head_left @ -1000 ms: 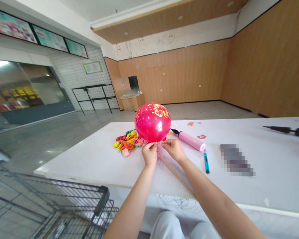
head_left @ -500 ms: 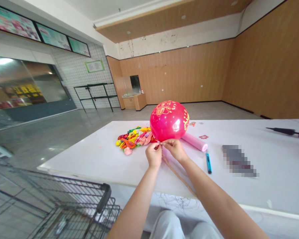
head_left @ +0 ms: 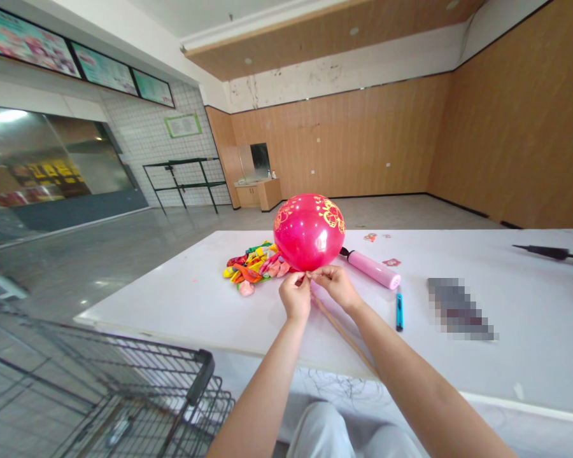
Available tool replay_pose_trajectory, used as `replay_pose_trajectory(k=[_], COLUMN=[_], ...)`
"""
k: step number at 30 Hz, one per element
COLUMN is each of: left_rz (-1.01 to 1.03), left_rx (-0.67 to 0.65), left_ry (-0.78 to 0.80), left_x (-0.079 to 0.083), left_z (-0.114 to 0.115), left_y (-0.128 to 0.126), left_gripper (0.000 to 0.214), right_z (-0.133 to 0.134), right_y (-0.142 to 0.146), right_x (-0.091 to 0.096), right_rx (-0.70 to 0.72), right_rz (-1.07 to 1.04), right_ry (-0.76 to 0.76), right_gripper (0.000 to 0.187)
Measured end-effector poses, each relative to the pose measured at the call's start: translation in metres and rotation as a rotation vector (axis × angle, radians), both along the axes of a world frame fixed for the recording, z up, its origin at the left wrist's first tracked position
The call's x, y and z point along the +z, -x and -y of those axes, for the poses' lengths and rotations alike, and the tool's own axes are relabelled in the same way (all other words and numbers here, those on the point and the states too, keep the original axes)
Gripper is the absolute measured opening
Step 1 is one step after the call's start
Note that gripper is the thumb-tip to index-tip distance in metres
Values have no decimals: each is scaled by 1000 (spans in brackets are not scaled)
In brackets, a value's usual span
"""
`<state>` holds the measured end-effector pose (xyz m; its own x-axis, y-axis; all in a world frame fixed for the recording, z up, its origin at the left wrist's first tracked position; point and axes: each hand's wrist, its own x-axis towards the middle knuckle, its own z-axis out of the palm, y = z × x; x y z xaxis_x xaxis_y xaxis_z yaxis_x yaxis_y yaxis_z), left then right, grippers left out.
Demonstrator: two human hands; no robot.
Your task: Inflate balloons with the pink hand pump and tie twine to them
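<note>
The left hand (head_left: 296, 299) and the right hand (head_left: 337, 287) meet with their fingertips almost touching. Each one has its thumb and fingers pinched together on the neck of a shiny red balloon (head_left: 309, 232). The balloon is puffed up and round, and it sits just past the fingertips, with yellow pictures printed on it (the neck is so small that the fingers hide most of it).

Just under the hands, a thin brown strip (head_left: 341, 332) runs back toward the right forearm. Near the left hand, a bit farther out, is a messy pile of flat balloons (head_left: 253, 264) in yellow, orange, red, pink and green.

To the right of the right hand lies a pink balloon pump (head_left: 372, 270) with a black tip. Closer in, by the end of the pump, is a blue box cutter (head_left: 400, 312). More to the right is a dark flat thing (head_left: 458, 310), too blurry to name. A little red paper cutout (head_left: 391, 262) lies past the pump.

All this is on a white table (head_left: 172, 286). Well off to the left of the hands, and lower, stands a black wire cart (head_left: 200, 378).
</note>
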<state>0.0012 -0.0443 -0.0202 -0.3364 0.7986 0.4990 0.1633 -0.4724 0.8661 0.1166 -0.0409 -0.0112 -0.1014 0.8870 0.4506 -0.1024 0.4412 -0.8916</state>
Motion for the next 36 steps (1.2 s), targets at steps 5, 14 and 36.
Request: replay_pose_trajectory(k=[5, 14, 36], left_rz=[27, 129, 554], left_rx=[5, -50, -256], left_ry=[14, 138, 323], left_x=[-2, -9, 17], left_z=[-2, -7, 0], left_y=[0, 0, -10], left_gripper=[6, 4, 24], right_z=[0, 14, -8], right_y=[-2, -6, -6], right_x=[2, 50, -19], right_rx=[-153, 38, 133], right_rz=[56, 29, -120], right_ry=[-22, -82, 273], right_gripper=[34, 39, 18])
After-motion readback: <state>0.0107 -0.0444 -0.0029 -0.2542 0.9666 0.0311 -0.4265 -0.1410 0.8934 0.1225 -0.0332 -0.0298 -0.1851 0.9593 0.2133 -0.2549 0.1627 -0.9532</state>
